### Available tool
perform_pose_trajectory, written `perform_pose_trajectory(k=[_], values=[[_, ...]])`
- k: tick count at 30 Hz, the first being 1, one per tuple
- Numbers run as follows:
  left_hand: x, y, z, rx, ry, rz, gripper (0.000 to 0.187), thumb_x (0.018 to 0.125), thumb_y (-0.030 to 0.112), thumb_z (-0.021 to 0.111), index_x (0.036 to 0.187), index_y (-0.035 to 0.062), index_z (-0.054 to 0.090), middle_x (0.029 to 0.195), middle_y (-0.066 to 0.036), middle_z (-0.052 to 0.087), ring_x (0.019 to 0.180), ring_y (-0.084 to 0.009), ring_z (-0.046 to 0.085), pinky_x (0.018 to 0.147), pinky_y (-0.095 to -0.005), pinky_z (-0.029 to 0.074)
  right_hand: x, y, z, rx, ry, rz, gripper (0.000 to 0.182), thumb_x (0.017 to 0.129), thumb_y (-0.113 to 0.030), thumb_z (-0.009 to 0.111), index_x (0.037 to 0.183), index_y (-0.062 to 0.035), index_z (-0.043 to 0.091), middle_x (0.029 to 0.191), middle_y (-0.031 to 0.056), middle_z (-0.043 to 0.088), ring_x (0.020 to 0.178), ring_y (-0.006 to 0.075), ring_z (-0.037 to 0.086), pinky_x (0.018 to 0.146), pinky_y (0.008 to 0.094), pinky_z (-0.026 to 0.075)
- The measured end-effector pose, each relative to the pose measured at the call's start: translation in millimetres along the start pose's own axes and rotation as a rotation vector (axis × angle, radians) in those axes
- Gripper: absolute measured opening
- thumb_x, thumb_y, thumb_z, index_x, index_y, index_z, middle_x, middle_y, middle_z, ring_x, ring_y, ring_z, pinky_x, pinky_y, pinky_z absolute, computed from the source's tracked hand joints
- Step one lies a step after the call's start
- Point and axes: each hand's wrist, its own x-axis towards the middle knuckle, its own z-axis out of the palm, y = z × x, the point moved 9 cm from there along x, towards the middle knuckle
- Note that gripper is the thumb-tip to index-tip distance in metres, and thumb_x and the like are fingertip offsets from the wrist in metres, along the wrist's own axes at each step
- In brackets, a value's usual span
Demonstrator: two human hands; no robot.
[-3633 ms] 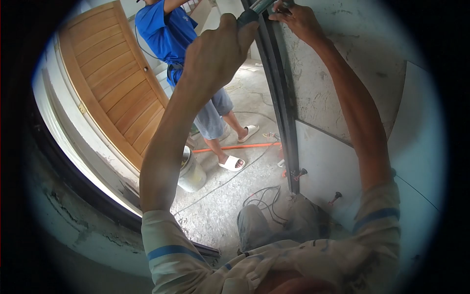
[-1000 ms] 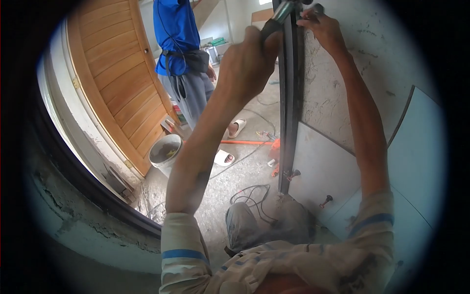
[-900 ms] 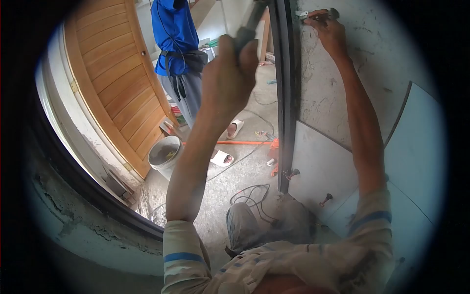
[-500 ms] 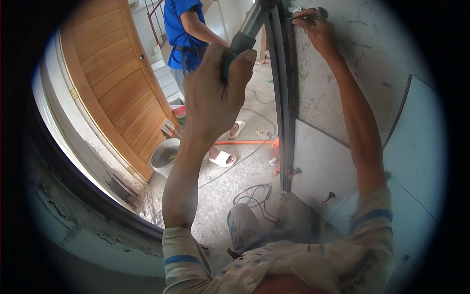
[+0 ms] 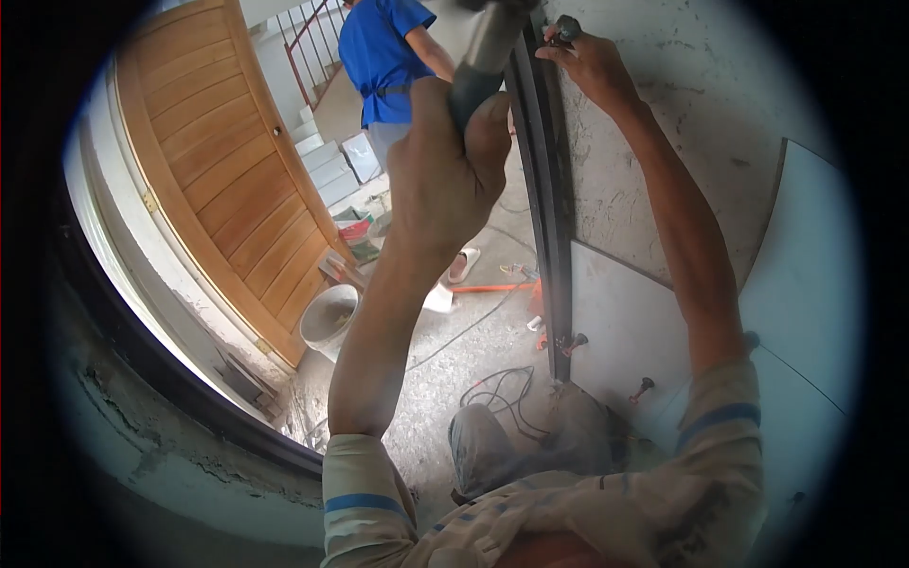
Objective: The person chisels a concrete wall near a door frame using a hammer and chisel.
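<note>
My left hand [image 5: 443, 175] is raised in front of me and wrapped around the dark grip of a hammer [image 5: 485, 59]. Its metal shaft points up and its head is mostly cut off at the top edge. My right hand [image 5: 597, 76] is up against the bare wall beside the dark metal door frame [image 5: 547, 199]. Its fingers are closed around a small dark tool with a rounded end [image 5: 568, 28], whose kind I cannot make out.
A person in a blue shirt [image 5: 383, 62] stands beyond the doorway. A wooden door [image 5: 222, 161] and a bucket [image 5: 329, 317] are on the left. Cables [image 5: 502, 393] lie on the floor. Pale wall tiles [image 5: 625, 327] with red-ended fasteners [image 5: 642, 389] cover the lower right wall.
My left hand and the hammer have shifted right, closer to the frame. My right hand has moved slightly left and down. The view has turned a little, and the person has shifted right.
</note>
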Motion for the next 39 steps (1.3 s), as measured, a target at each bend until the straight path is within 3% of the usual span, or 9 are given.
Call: perform_pose_trajectory(k=[2, 7, 13, 19, 22, 23, 26, 30, 39], values=[[-7, 3, -4, 0.028, 0.161, 0.202, 0.032, 0.092, 0.029, 0.059, 0.096, 0.0007, 0.045, 0.064, -0.018, 0.062, 0.062, -0.0411, 0.063, 0.054, -0.0490, 0.048, -4, -2, 2, 0.009, 0.006, -0.018, 0.026, 0.090, -0.028, 0.065, 0.099, -0.0037, 0.064, 0.076, 0.0104, 0.066, 0.075, 0.0256, 0.065, 0.069, 0.0341, 0.049], [7, -30, 20, 0.249, -0.236, -0.109, 0.028, 0.097, 0.031, 0.050, 0.096, 0.0030, 0.052, 0.065, -0.023, 0.058, 0.066, -0.0447, 0.061, 0.057, -0.0472, 0.046, -4, 4, 2, -0.090, -0.056, 0.125, 0.024, 0.089, -0.028, 0.067, 0.096, -0.0058, 0.064, 0.069, 0.0075, 0.063, 0.062, 0.0175, 0.060, 0.062, 0.0320, 0.048], [-15, -24, -31, 0.051, 0.018, -0.080, 0.038, 0.100, 0.037, 0.044, 0.086, 0.0023, 0.048, 0.056, -0.010, 0.052, 0.048, -0.0173, 0.051, 0.047, -0.0342, 0.041, -25, 7, -5, -0.038, 0.066, 0.043, 0.021, 0.087, -0.025, 0.069, 0.099, -0.0085, 0.063, 0.073, 0.0055, 0.065, 0.067, 0.0128, 0.061, 0.065, 0.0287, 0.049], [-15, 12, -54, -0.192, 0.209, 0.017, 0.033, 0.099, 0.030, 0.046, 0.083, 0.0019, 0.052, 0.057, -0.004, 0.052, 0.050, -0.0111, 0.050, 0.047, -0.0275, 0.040, -25, 6, -4, 0.007, 0.048, 0.066, 0.020, 0.087, -0.022, 0.070, 0.099, -0.0082, 0.063, 0.082, 0.0059, 0.068, 0.076, 0.0134, 0.066, 0.069, 0.0280, 0.051], [-15, 5, -32, -0.374, 0.291, 0.227, 0.021, 0.091, 0.020, 0.059, 0.097, -0.0001, 0.054, 0.069, -0.013, 0.058, 0.054, -0.0266, 0.060, 0.052, -0.0335, 0.048, -23, 7, -2, 0.029, 0.050, 0.078, 0.022, 0.087, -0.024, 0.069, 0.099, -0.0069, 0.062, 0.084, 0.0073, 0.069, 0.081, 0.0153, 0.068, 0.069, 0.0287, 0.051], [-16, 18, -10, 0.219, 0.192, 0.501, 0.023, 0.088, 0.019, 0.062, 0.100, 0.0006, 0.055, 0.077, -0.017, 0.060, 0.061, -0.0304, 0.063, 0.059, -0.0374, 0.051, -21, 5, -1, 0.034, 0.042, 0.076, 0.022, 0.086, -0.022, 0.070, 0.099, -0.0056, 0.062, 0.084, 0.0092, 0.069, 0.081, 0.0191, 0.069, 0.070, 0.0302, 0.051], [7, -18, 38, 0.364, -0.270, 0.011, 0.032, 0.090, 0.032, 0.061, 0.092, 0.0024, 0.050, 0.064, -0.018, 0.062, 0.057, -0.0374, 0.064, 0.050, -0.0466, 0.050, -20, -4, -3, -0.020, 0.002, 0.079, 0.022, 0.085, -0.018, 0.070, 0.100, -0.0032, 0.063, 0.085, 0.0133, 0.069, 0.082, 0.0275, 0.068, 0.071, 0.0338, 0.052], [-12, -7, 22, 0.167, -0.095, -0.011, 0.039, 0.093, 0.039, 0.056, 0.093, 0.0018, 0.046, 0.059, -0.018, 0.060, 0.053, -0.0405, 0.061, 0.048, -0.0479, 0.048, -23, 3, -2, -0.061, -0.006, 0.083, 0.021, 0.084, -0.013, 0.067, 0.103, -0.0023, 0.063, 0.089, 0.0179, 0.068, 0.082, 0.0367, 0.065, 0.071, 0.0391, 0.051], [-14, -38, 14, 0.185, -0.116, -0.079, 0.033, 0.096, 0.034, 0.053, 0.090, 0.0028, 0.047, 0.059, -0.020, 0.060, 0.055, -0.0416, 0.061, 0.048, -0.0478, 0.047, -28, 12, 0, -0.179, -0.034, 0.073, 0.027, 0.084, -0.024, 0.072, 0.099, -0.0034, 0.063, 0.084, 0.0095, 0.069, 0.077, 0.0201, 0.068, 0.070, 0.0294, 0.052]])
